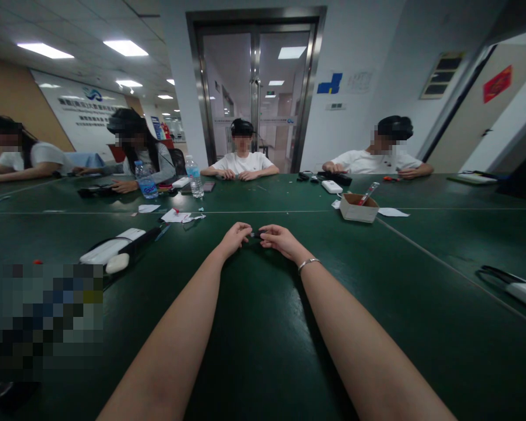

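Observation:
Both my arms stretch forward over the dark green table (263, 327). Between my fingertips sits a small black object (257, 234) with a silvery end on its left; its exact kind is too small to make out. My right hand (279, 240) pinches the black part from the right side. My left hand (235, 238) is closed, thumb and fingertips meeting at the silvery end, where the fingers hide what they grip. A metal bracelet (309, 266) circles my right wrist.
Left of my hands lie a white power bank (114, 247), a white rounded piece (117, 264) and paper scraps (175, 216). Two water bottles (194, 177) stand farther back. Ahead to the right is a small open box (358, 209). Several people sit around the table.

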Action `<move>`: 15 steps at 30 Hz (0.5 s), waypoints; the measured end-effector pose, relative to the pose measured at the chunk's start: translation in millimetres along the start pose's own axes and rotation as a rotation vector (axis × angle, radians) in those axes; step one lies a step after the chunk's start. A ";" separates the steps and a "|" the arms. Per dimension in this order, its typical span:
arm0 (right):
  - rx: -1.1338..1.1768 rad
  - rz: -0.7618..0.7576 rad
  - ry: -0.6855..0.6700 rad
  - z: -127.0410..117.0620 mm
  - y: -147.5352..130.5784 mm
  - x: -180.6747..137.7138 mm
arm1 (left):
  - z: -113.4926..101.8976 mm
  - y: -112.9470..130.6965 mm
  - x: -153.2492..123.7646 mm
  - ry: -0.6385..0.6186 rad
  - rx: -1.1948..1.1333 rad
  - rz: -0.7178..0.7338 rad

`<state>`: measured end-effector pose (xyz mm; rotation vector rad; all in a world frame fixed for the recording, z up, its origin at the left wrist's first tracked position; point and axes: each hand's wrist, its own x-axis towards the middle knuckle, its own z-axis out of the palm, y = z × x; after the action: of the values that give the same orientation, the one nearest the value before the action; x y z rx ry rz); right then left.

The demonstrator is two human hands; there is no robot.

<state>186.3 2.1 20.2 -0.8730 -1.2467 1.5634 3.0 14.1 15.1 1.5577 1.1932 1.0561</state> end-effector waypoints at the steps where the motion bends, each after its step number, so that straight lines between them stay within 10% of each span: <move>1: 0.000 -0.001 0.001 0.1 0.1 0.2 | 0.2 0.4 -0.2 -0.010 0.007 0.003; 15: -0.008 0.023 0.011 1.9 -1.5 -1.1 | -0.9 3.2 -2.0 -0.079 -0.001 0.057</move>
<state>185.3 0.5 22.0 -0.9027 -1.2404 1.5709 2.4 11.7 18.2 1.6262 1.0998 1.0219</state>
